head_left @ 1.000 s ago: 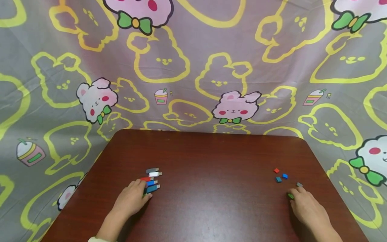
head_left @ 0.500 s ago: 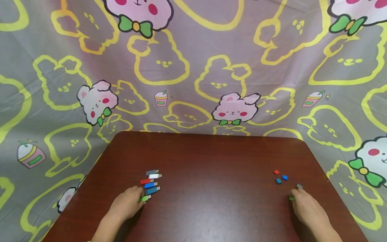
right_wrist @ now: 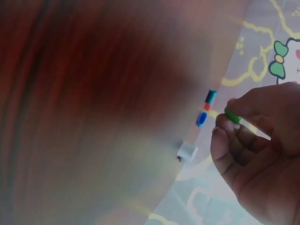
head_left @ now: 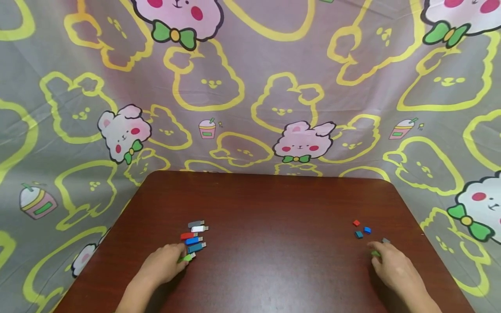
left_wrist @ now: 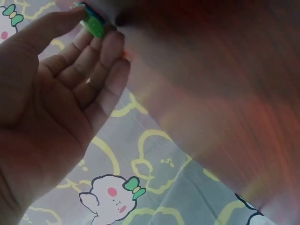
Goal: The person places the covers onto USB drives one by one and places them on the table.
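Note:
My left hand (head_left: pixel 164 263) pinches a bright green USB stick (head_left: pixel 188 258), its metal plug pointing right. In the left wrist view, the thumb and fingertips meet at the green stick (left_wrist: pixel 96 27). Just beyond it lie teal (head_left: pixel 197 248), blue (head_left: pixel 194 240), red (head_left: pixel 189 236), white (head_left: pixel 200 228) and grey (head_left: pixel 196 224) USB sticks in a column, plugs to the right. Over on the right side, my right hand (head_left: pixel 397 267) holds a small green cap (head_left: pixel 376 253) between thumb and index finger. The right wrist view shows this cap (right_wrist: pixel 232 115) at the fingertips.
Loose caps lie beyond the right hand: red (head_left: pixel 356 223), blue (head_left: pixel 367 230), teal (head_left: pixel 359 234) and, right by the fingers, grey (head_left: pixel 385 240). All are on a dark brown table (head_left: pixel 274 208). A cartoon-print cloth (head_left: pixel 250 117) hangs behind and along both sides.
The left hand has drawn back toward the near left, uncovering the green stick's plug and the red stick. My right index finger has lifted a little off the green cap, showing more of it.

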A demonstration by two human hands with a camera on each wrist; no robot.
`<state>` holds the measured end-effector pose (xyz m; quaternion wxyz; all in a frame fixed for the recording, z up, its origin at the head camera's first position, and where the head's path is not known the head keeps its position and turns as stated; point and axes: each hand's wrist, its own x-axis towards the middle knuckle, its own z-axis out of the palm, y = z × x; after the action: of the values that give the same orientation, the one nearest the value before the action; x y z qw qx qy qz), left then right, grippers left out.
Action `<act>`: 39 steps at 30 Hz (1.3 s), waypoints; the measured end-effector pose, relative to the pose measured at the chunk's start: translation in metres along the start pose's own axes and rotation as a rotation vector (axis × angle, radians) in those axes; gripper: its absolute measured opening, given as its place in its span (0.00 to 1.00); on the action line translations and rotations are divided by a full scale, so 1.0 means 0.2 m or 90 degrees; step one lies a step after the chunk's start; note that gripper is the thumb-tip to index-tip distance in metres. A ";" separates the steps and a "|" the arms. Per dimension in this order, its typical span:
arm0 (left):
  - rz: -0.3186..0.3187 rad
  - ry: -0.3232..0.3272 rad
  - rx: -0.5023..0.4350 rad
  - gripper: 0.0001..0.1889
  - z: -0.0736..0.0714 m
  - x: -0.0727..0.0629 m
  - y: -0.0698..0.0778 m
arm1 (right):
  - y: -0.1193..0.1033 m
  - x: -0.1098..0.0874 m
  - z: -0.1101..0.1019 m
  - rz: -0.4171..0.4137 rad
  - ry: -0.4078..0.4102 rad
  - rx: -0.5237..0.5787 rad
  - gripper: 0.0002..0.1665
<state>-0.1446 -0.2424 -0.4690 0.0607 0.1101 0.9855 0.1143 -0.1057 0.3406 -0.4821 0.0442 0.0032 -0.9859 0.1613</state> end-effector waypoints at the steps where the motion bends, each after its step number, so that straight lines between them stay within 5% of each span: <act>1: 0.003 0.000 -0.017 0.15 -0.01 0.00 0.01 | -0.01 0.00 0.00 0.002 0.004 0.007 0.14; 9: 0.169 0.006 -0.146 0.10 0.00 0.04 0.07 | -0.12 -0.02 -0.01 0.012 0.045 0.092 0.09; 21: 0.218 0.043 -0.141 0.05 0.03 0.15 0.26 | -0.22 -0.02 0.00 -0.050 0.099 0.117 0.14; 27: 0.238 0.020 -0.154 0.04 0.03 0.19 0.35 | -0.25 0.00 0.01 -0.064 0.113 0.170 0.11; 35: 0.251 0.008 -0.147 0.05 0.04 0.23 0.44 | -0.28 0.01 0.04 -0.152 0.205 0.154 0.16; 39: 0.258 0.004 -0.150 0.06 0.04 0.24 0.46 | -0.29 0.01 0.04 -0.146 0.203 0.162 0.17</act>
<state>-0.1707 -0.1413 -0.4598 0.0457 0.2973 0.9233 0.2387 -0.1082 0.2832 -0.4712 0.2168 0.0954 -0.9313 0.2768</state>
